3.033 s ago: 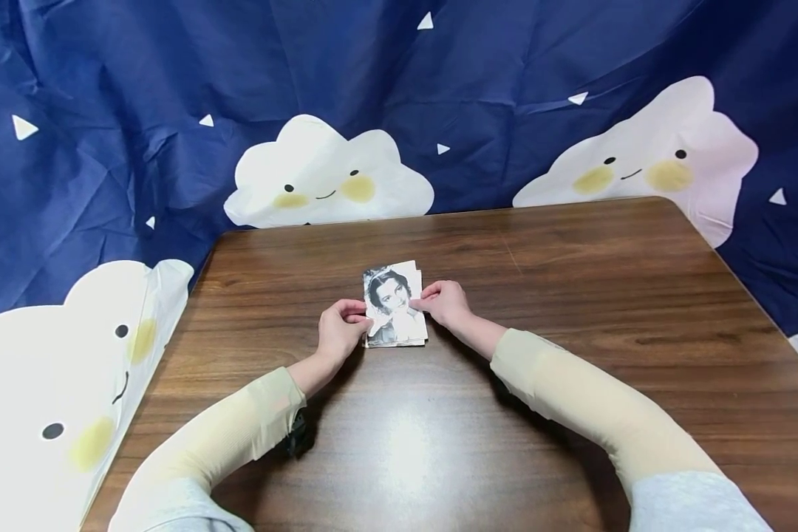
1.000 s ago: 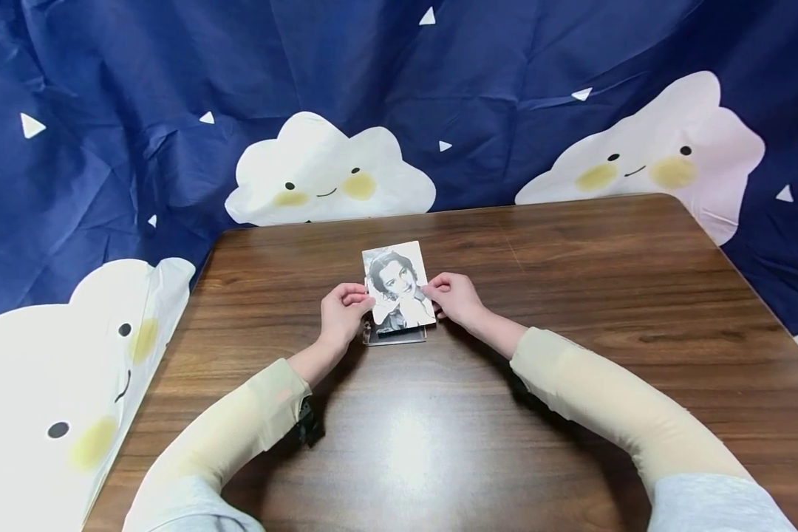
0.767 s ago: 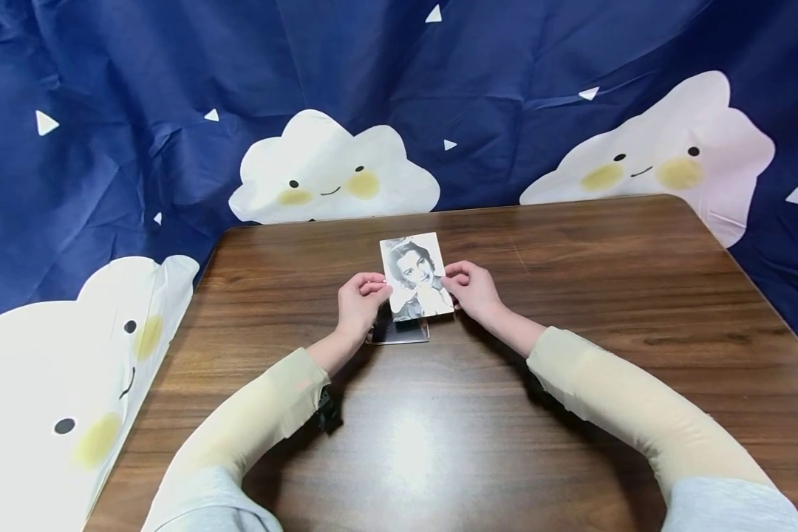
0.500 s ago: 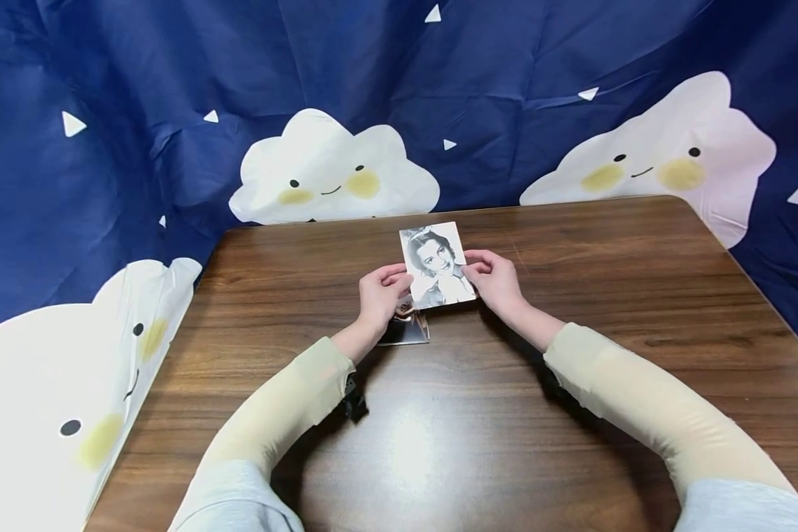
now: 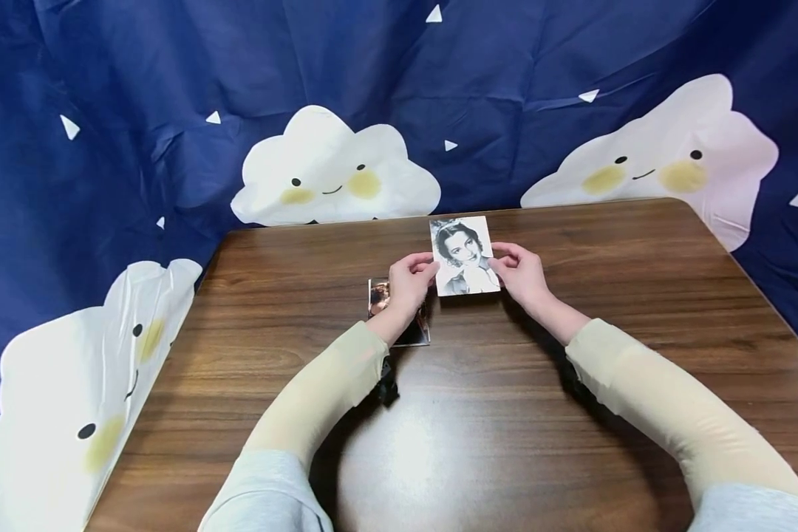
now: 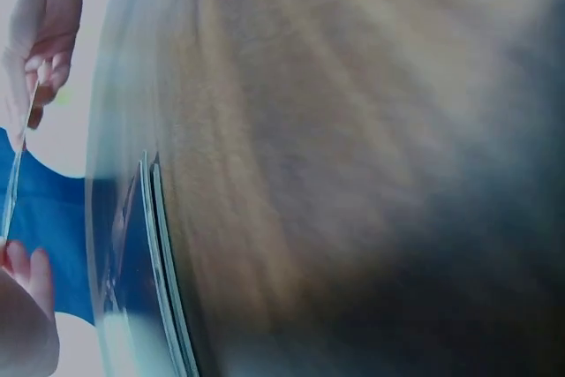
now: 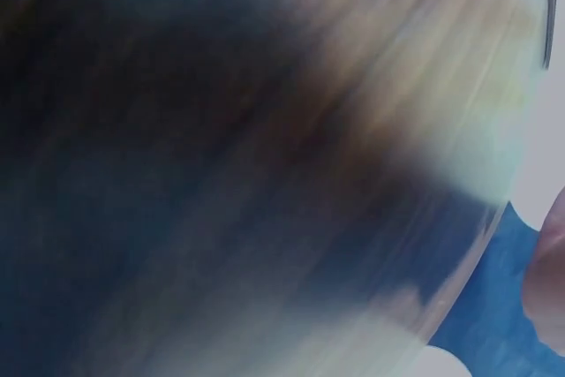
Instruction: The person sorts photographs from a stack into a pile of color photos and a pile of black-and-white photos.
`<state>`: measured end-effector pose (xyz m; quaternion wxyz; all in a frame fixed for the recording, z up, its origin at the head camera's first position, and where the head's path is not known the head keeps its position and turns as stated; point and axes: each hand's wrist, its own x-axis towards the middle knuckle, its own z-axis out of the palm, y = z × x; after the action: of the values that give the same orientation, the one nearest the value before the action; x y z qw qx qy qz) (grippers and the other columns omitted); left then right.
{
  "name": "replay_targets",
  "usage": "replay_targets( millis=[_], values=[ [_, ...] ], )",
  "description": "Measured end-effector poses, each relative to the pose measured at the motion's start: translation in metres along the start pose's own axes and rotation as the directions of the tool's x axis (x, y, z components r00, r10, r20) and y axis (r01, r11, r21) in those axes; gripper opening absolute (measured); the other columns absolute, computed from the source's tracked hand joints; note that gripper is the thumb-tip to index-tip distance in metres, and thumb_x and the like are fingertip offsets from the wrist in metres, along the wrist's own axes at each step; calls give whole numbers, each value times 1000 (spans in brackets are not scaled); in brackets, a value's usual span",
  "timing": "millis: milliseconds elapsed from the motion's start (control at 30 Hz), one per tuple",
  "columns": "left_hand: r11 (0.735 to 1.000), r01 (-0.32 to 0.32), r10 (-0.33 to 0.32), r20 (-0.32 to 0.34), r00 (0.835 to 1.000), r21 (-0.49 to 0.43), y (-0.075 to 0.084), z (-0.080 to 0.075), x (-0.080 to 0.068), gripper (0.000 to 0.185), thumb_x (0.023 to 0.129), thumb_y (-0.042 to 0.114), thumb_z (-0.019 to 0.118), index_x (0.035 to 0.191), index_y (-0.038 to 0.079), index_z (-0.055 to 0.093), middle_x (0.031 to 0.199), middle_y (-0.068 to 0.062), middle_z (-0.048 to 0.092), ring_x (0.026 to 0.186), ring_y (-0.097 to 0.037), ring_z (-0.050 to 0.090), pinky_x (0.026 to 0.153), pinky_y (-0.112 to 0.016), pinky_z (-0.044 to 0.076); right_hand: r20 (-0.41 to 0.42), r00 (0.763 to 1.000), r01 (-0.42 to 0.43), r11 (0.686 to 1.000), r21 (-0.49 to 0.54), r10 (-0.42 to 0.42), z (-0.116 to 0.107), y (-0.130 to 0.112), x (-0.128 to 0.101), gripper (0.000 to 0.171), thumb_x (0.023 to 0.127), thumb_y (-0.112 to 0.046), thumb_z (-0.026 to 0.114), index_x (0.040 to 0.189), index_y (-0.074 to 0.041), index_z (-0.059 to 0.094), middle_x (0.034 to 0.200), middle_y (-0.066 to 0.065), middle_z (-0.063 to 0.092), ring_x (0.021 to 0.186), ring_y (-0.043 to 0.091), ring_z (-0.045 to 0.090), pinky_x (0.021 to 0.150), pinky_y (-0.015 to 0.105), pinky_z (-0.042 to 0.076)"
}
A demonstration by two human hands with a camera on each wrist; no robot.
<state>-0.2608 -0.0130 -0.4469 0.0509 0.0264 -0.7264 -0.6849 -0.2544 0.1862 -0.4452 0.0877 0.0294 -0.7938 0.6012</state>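
A black-and-white portrait photo [image 5: 464, 258] is held by its two side edges, tilted up above the table. My left hand [image 5: 409, 284] pinches its left edge between thumb and fingers, and my right hand [image 5: 522, 276] does the same at the right edge. Below and behind the left wrist lies a small stack of dark colour pictures [image 5: 412, 336], partly covered by that hand. In the left wrist view the held photo [image 6: 15, 184] shows edge-on between both hands, and the stack [image 6: 168, 280] shows as thin layered edges. The right wrist view catches only part of the right hand [image 7: 546, 284].
The brown wood-grain table [image 5: 572, 355] spreads around both hands, with a bright glare near its front. Behind it hangs a dark blue cloth [image 5: 479, 81] printed with white smiling clouds. A small black device [image 5: 387, 384] sits under the left forearm.
Both hands have lifted the portrait photo off the stack and carried it rightward and toward the far edge. The dark colour pictures underneath have come into view and stay in place.
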Motion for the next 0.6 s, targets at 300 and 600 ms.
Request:
replay_targets(
  millis=[300,600],
  values=[
    [976,-51,9,197,980,211,-2,18,15,58,77,2,81,130,-2,59,94,-5,66,76,-4,58,69,-14,48,-76,995,-70,997,-18,69,-9,8,12,34,91,2,62,125,8,60,68,-4,60,59,-1,50,54,13,40],
    [860,-230,28,408,912,455,-4,15,25,78,71,10,87,139,2,50,101,-4,59,89,-14,54,76,-17,44,35,990,-136,991,-17,137,-16,17,18,39,92,4,58,130,10,53,71,-6,61,60,0,54,55,15,49]
  ],
)
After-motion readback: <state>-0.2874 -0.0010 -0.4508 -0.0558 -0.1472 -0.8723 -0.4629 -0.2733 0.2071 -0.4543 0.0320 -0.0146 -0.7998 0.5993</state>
